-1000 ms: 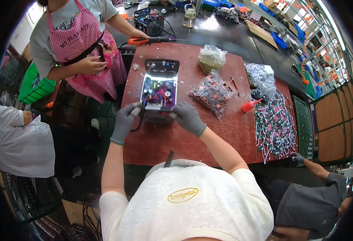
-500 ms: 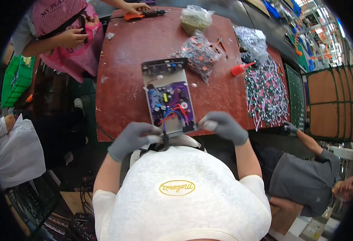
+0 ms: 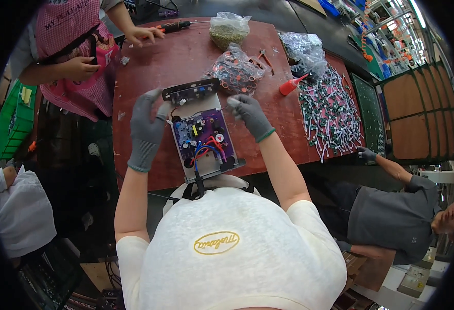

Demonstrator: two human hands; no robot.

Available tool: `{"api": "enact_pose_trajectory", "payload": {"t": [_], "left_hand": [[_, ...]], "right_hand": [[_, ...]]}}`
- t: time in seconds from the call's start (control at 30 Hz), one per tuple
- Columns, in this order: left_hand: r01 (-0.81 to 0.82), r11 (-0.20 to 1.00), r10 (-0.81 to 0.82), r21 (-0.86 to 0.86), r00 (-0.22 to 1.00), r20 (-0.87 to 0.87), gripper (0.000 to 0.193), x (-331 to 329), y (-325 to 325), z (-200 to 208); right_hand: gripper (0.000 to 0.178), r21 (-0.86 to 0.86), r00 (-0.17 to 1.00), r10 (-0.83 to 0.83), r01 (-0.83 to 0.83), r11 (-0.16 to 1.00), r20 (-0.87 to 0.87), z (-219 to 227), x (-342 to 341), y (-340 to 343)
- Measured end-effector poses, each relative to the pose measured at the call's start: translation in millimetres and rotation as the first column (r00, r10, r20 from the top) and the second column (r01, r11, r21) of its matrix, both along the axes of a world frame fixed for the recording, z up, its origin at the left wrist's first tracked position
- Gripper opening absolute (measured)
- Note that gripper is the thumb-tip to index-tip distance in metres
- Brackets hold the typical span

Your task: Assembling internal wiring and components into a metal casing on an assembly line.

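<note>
Reddish-brown table in a crowded workshop, with a dark table beyond. Left hand in a grey glove, thumb parted from the fingers, just beside the left end of a black end panel; cannot tell whether touching. Right hand, gloved alike, fingers drawn narrow, apart from the panel's other end; cannot tell if pinching anything small. Between and below both, an open metal chassis at the table's near edge, carrying a purple circuit board with red and blue wires on its near half. Pulled in from farther up the table since a second ago; both hands since lifted from its near lip to the far end. Attention now probably on the end panel rather than the lip. Past the panel, a clear bag of orange-ringed parts, orange-handled pliers and a red bottle. Farther right, a heap of white-wired parts. At far left, a co-worker's hand near a screwdriver.
</note>
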State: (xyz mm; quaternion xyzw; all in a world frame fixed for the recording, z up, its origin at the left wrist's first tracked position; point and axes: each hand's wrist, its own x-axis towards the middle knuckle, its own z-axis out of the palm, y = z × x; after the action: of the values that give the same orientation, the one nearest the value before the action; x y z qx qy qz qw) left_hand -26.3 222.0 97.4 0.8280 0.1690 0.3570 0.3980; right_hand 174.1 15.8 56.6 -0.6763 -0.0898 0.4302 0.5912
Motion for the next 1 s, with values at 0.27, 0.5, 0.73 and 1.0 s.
{"api": "enact_pose_trajectory", "payload": {"t": [0.27,0.5,0.73,1.0], "left_hand": [[0.200,0.866,-0.056,0.457,0.949,-0.310,0.025,37,-40,-8],[-0.062,0.993,0.055,-0.105,0.996,-0.073,0.016,37,-21,-7],[0.227,0.963,-0.221,-0.143,0.974,0.053,0.023,46,-13,1],[0.610,0.733,-0.629,-0.300,0.776,0.041,0.023,52,-4,8]], "right_hand": [[0.023,0.475,0.975,0.074,0.035,0.879,-0.209,23,-15,29],[0.027,0.395,0.968,-0.096,0.184,0.900,-0.231,20,-31,33],[0.028,0.360,0.974,0.218,-0.184,0.915,-0.057,39,-37,34],[0.027,0.258,0.855,0.518,-0.494,0.830,-0.027,45,-26,38]]}}
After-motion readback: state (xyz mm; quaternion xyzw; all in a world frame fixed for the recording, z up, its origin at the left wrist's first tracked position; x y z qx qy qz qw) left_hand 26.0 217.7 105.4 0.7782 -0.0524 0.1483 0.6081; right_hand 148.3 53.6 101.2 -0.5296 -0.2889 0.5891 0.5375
